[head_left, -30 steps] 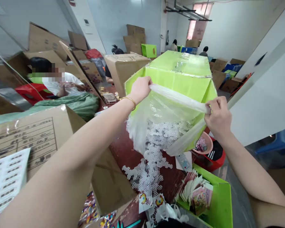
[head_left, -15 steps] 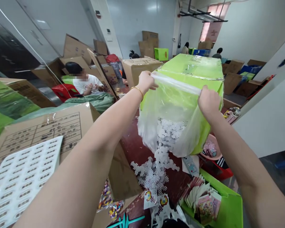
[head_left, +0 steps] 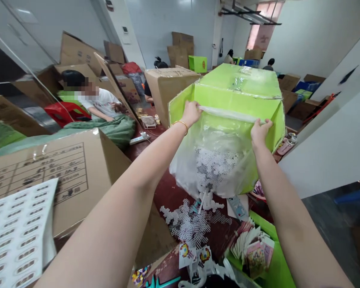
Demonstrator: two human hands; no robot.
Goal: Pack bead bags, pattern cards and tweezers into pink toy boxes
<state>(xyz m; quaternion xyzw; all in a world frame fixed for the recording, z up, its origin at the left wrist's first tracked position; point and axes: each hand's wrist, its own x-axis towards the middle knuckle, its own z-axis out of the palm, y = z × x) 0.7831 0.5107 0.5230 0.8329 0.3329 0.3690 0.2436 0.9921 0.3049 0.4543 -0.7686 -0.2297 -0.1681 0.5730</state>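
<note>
left hand: fingers closed on top edge of plastic bag, left corner
right hand: gripping same edge, right corner
bag: held up in front of green box, mouth down over table
white mesh pieces: some in bag, pile on table below
coworker: seated far left

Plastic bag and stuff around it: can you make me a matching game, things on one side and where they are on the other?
Things:
1. plastic bag
2. white grid pieces
3. sticker sheet
4. picture cards

Places:
A. in the green tray
B. spilled on the dark red table
C. held up by the left hand and right hand
D. far left, on a cardboard box

Pairs: 1-C, 2-B, 3-D, 4-A
</note>
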